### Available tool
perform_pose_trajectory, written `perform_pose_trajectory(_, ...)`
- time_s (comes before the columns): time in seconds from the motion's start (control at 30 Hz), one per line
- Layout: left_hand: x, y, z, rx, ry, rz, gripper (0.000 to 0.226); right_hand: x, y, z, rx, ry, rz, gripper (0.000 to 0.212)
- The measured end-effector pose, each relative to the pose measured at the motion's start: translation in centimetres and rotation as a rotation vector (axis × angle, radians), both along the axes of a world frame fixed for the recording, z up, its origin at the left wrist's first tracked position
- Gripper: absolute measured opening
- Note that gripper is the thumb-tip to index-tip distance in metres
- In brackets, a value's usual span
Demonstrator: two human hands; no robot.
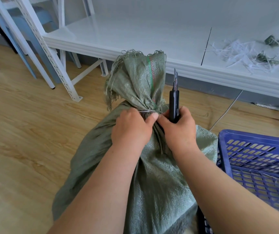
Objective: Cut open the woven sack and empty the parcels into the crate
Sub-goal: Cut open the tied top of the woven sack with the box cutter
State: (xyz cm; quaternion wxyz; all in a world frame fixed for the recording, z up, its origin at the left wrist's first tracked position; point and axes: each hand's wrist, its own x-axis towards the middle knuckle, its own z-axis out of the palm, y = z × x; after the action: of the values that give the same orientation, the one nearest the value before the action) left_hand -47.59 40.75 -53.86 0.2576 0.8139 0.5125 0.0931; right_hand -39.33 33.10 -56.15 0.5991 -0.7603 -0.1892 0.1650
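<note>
Bare forearms reach over a green woven sack standing on the wooden floor; left hand grips its tied neck, right hand clasps a utility knife, blade up. Blue crate touches the sack's right side.

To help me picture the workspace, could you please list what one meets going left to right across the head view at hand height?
Wooden floor → left hand → sack neck → right hand holding the knife → blue crate.

Wood-look floor; low white shelf; white slotted uprights.
</note>
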Motion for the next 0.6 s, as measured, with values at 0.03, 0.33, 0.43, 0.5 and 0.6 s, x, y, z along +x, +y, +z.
perform_pose_trajectory(0.03,0.2,0.1,-0.4,-0.047,-0.081,0.000,0.061,0.0,0.0,0.1,0.006,0.006,0.006,0.018)
perform_pose_trajectory(0.33,1.2,0.4,-1.4,-0.304,-0.585,0.065,0.053,0.3,-0.4,0.6,0.086,0.047,0.099,0.018)
perform_pose_trajectory(0.43,1.0,0.5,-0.8,-0.376,-0.717,0.064,0.052,0.5,-0.5,1.2,0.142,0.099,0.124,0.021)
perform_pose_trajectory(0.5,1.0,0.5,0.3,-0.343,-0.785,0.012,0.052,0.6,-0.6,2.1,0.210,0.109,0.137,0.019)
perform_pose_trajectory(0.6,1.1,0.3,2.3,-0.245,-0.877,-0.084,0.051,1.2,-0.3,4.4,0.354,0.096,0.133,0.018)
